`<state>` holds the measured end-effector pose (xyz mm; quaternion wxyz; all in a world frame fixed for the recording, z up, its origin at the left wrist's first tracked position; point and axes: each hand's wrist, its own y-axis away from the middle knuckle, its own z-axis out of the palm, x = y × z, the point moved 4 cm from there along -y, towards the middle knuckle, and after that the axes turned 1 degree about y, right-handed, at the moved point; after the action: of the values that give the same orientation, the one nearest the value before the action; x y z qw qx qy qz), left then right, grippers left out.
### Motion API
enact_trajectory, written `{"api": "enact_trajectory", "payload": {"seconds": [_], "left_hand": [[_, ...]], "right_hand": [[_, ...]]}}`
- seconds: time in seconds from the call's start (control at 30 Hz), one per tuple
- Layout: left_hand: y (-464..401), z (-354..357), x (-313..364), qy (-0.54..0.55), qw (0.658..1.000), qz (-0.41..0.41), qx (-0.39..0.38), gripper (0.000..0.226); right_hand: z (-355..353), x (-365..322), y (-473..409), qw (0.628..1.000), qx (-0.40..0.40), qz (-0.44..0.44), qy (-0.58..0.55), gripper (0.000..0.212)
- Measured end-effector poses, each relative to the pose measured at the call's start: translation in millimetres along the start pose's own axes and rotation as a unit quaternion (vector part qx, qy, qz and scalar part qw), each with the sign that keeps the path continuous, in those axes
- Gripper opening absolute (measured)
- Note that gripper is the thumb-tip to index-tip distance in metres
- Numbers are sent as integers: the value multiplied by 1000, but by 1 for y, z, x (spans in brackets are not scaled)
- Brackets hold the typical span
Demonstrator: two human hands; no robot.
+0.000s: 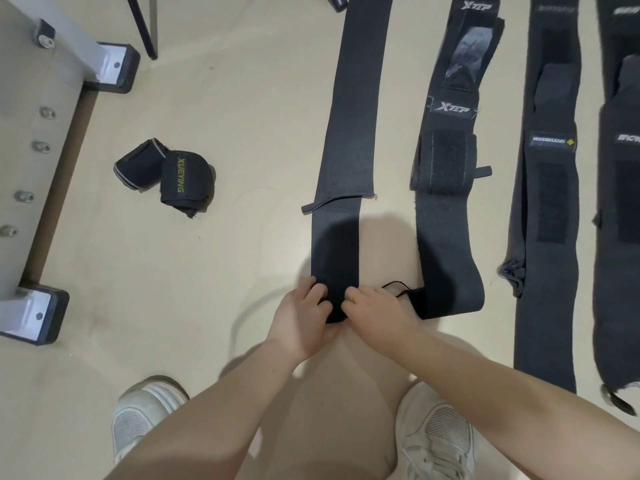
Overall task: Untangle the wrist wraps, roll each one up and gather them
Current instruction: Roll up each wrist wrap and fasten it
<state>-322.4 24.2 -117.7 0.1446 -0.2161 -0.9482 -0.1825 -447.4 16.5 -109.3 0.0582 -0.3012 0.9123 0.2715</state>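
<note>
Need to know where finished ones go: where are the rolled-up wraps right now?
In the head view, the two rolled wraps lie touching on the floor at left, between the grey metal frame and the plain black wrap.

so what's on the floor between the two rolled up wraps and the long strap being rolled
Nothing: in the head view only bare floor lies between the rolled wraps and the strap both hands are rolling.

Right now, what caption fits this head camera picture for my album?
Both hands, left hand and right hand, start rolling a plain black wrap beside two rolled wraps.
</note>
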Motion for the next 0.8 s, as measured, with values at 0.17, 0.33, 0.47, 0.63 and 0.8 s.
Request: {"api": "enact_trajectory", "payload": {"seconds": [0.17, 0.33, 0.47, 0.63, 0.8], "left_hand": [[-8, -5, -7, 34, 999, -13, 39, 36], [-12, -9, 0, 24, 998, -56, 21, 11], [-15, -11, 2, 35, 997, -61, 24, 16], [-17, -8, -2, 22, 997, -69, 21, 27], [-16, -9, 0, 13, 999, -33, 33, 18]], "right_hand": [[-5, -2, -10, 996, 7, 55, -63, 25], [-14, 2, -15, 991, -13, 114, -70, 18], [-15, -5, -11, 999, 19, 24, 16, 34], [-4, -6, -4, 993, 11, -54, 105, 28], [-8, -7, -12, 997, 18, -30, 67, 27]]}}
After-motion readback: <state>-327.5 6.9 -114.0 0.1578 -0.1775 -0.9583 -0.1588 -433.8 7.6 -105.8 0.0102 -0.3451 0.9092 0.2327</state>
